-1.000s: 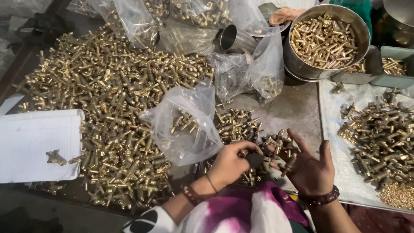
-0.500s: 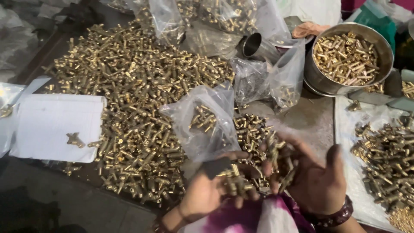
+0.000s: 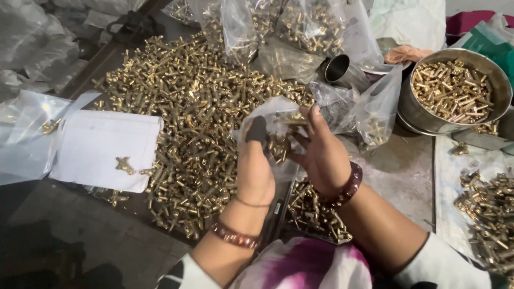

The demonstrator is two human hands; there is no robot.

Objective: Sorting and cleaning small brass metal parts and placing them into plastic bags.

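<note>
Left hand [image 3: 256, 171] raised over the bench, fingers curled shut on the near edge of a clear bag [image 3: 273, 115]; a dark cap covers one fingertip; the bag hangs open between the two hands, just above the brass pile [image 3: 176, 107].

Right hand [image 3: 321, 152] half closed at the bag's mouth, fingers pinched on a small bunch of brass fittings [image 3: 284, 140] at or just inside the opening; whether it also grips the film, cannot tell.

Judgement on doing this step well: keep the left grip high on the rim so the mouth stays wide; let the parts slide in low, inside the mouth, not from above, since the film is thin and sharp ends could snag or tear it; support the bag's bottom as weight builds; hold it over the pile so strays fall back there.

Surroundings: white sheet [image 3: 104, 155] to the left with one fitting on it; steel bowl [image 3: 412, 115] of parts far right; filled bags [image 3: 300, 24] at the back; steel cup [image 3: 338, 68] on its side.
</note>
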